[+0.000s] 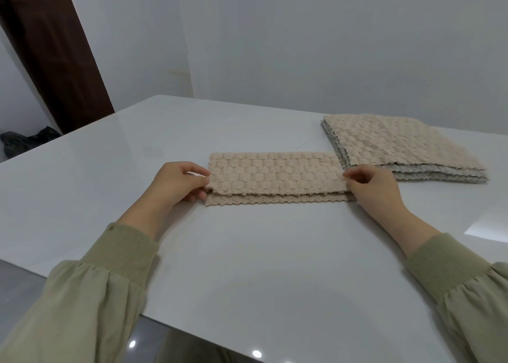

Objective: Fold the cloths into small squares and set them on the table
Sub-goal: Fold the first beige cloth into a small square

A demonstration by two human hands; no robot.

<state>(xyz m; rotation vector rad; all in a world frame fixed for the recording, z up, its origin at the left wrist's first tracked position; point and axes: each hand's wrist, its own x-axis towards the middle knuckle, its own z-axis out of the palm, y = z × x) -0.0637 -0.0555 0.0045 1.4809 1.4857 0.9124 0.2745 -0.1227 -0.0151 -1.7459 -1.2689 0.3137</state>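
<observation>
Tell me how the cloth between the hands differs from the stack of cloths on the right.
The folded cloth is one long narrow strip; the stack is several wider layers. The left hand and right hand pinch the folded cloth's ends; neither grips the stack. Both are beige and bobbled, on the table.

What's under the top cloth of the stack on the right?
More flat cloths: only their grey and beige edges show below the top cloth. Their count and the table beneath are covered.

Beige bobbled cloth [277,174], glossy white table [247,252], olive sleeves [90,302]
</observation>
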